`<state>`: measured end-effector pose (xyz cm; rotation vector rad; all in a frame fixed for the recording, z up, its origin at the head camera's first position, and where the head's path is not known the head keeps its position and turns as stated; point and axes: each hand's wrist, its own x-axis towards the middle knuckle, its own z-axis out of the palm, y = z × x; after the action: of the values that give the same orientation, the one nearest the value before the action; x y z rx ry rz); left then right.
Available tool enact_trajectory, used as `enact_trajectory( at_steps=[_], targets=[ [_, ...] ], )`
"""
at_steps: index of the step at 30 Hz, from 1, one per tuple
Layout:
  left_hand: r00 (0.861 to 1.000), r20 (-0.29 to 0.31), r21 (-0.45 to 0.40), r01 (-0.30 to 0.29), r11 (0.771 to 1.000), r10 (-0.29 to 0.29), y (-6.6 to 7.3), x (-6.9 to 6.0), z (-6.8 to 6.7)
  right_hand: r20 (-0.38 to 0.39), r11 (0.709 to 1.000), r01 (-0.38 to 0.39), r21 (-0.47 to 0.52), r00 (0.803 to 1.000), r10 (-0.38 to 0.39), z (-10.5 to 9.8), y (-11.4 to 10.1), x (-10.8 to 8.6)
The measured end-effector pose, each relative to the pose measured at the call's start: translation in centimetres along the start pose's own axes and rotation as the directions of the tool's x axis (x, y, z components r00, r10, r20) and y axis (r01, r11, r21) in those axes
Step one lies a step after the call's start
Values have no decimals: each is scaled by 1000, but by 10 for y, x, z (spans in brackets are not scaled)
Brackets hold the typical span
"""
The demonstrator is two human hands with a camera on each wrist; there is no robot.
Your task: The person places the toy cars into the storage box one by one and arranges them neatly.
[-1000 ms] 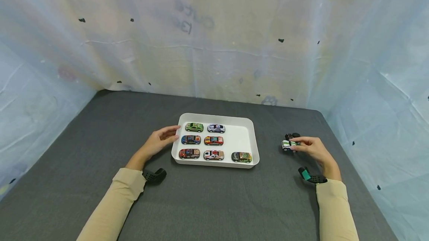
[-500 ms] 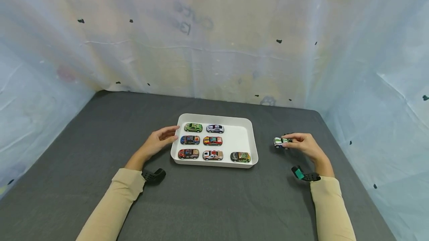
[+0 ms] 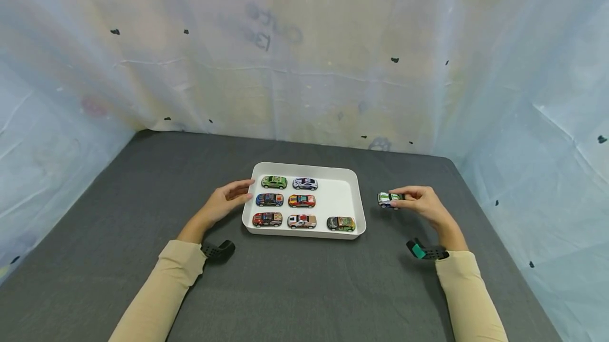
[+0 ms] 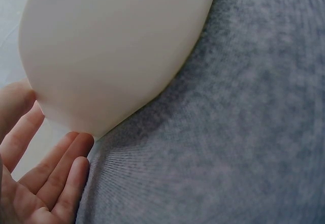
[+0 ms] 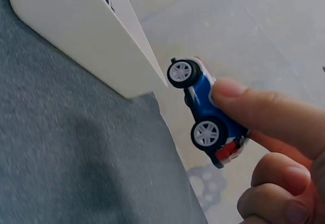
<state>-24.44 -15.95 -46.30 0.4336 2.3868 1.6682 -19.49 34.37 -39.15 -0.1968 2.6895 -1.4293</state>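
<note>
In the head view my right hand [image 3: 421, 204] pinches a small toy car [image 3: 387, 200], white and green on top, just right of the white tray [image 3: 340, 196]. The right wrist view shows the blue side of that toy car [image 5: 207, 104] and its wheels, with my thumb [image 5: 244, 99] against it, above the grey cloth. My left hand [image 3: 223, 203] touches the tray's left edge. In the left wrist view its fingertips [image 4: 81, 141] rest against the tray's outer wall [image 4: 111, 56]. The far side of the held car is hidden by fingers.
Several toy cars stand in rows in the tray, among them a green one [image 3: 274, 182] and a red and yellow one [image 3: 302, 201]. A multicoloured car [image 3: 340, 223] sits at its front right. Pale sheeting [image 3: 304, 93] hangs behind the grey-covered table [image 3: 304, 289].
My right hand has carried the toy car leftward toward the tray. A dark object seen behind that hand a second ago is out of sight. My left hand stays at the tray's edge.
</note>
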Motion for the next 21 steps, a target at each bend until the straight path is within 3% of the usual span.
enact_trajectory(
  at_steps=[6,21],
  targets=[
    [1000,-2,-1,-5,1000,5,0,0,0,5,999,46,28,999,-47,9,-8,3],
    [1000,-5,-3,-7,1000,7,-2,0,1,54,997,72,38,996,-74,32,-26,9]
  ],
)
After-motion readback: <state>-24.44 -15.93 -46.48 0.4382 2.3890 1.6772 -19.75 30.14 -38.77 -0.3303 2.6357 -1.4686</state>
